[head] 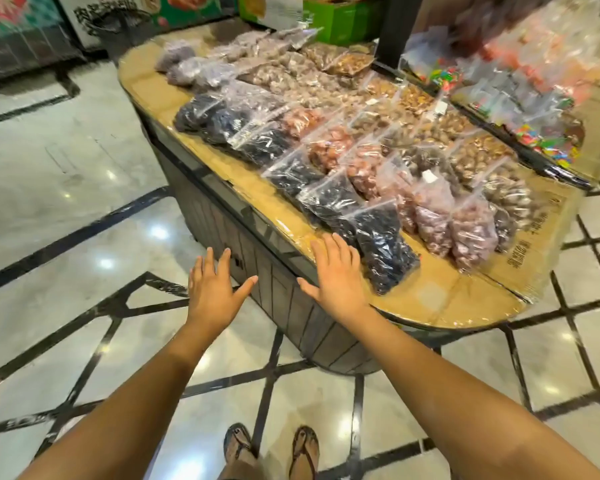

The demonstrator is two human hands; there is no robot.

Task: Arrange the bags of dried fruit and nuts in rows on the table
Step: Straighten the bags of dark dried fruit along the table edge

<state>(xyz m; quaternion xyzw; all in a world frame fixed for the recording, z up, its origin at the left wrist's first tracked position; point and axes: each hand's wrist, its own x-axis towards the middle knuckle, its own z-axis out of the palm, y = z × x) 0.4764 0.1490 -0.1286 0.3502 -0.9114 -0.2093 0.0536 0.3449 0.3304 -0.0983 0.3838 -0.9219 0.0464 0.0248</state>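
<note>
Clear zip bags of dried fruit and nuts lie in rows on an oval table covered with cardboard (440, 292). The nearest row holds dark dried fruit; its closest bag (381, 247) points toward me. Behind it run rows of pinkish-red fruit bags (471, 233) and brown nut bags (506, 195). My right hand (336, 271) hovers flat and open over the table's near edge, fingertips just short of the closest dark bag. To its left, my left hand (215, 285) is spread open in front of the table's side, holding nothing.
A raised dark-rimmed tray (568, 174) with bags of colourful sweets sits at the right. Blurred bags (541, 50) hang close to the camera at top right. A green carton (343, 22) stands behind the table. Glossy tiled floor lies to the left; my sandalled feet (271, 448) show below.
</note>
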